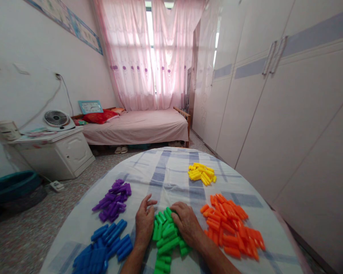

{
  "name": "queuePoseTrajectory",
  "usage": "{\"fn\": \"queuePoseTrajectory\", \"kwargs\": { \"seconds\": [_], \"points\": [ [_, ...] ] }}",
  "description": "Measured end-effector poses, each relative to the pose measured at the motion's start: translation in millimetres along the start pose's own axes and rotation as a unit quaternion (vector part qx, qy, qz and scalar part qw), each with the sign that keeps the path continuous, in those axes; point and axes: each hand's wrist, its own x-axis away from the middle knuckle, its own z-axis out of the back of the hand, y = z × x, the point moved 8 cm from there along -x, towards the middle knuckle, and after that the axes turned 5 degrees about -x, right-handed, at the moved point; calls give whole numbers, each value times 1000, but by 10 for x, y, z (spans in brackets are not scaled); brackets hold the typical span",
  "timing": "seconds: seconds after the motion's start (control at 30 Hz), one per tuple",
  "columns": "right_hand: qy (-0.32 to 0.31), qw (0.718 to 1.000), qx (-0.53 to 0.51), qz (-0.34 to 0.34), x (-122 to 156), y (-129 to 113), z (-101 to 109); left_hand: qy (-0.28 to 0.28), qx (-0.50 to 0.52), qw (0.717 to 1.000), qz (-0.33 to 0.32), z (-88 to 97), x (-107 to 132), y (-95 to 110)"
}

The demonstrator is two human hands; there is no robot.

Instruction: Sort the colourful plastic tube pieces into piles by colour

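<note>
A pile of short, rod-shaped green plastic pieces [168, 239] lies on the tablecloth between my two hands. My left hand [145, 219] rests along the pile's left side, its fingers stretched forward and apart, with nothing in them. On the other side, my right hand [185, 220] lies against the top right of the pile, fingers loosely bent and touching the green pieces. It does not appear to grip any of them. Similar blue pieces [108, 243] lie left of my left forearm, with purple pieces [112, 201] beyond them. Orange pieces [231, 224] are spread right of my right hand.
Yellow pieces [202, 173] form a pile farther back on the round table, which has a checked cloth [171, 160]. Beyond stand a bed [143, 125] and a white cabinet [68, 152] with a fan [57, 118]. Tall wardrobes [263, 114] line the right side.
</note>
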Motion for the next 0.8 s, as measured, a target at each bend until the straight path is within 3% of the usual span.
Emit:
{"fn": "queuePoseTrajectory", "kwargs": {
  "seconds": [0.8],
  "points": [
    [4,1000,-3,2,1,24,0,-21,-26,999,-3,-34,-9,-21]
  ]
}}
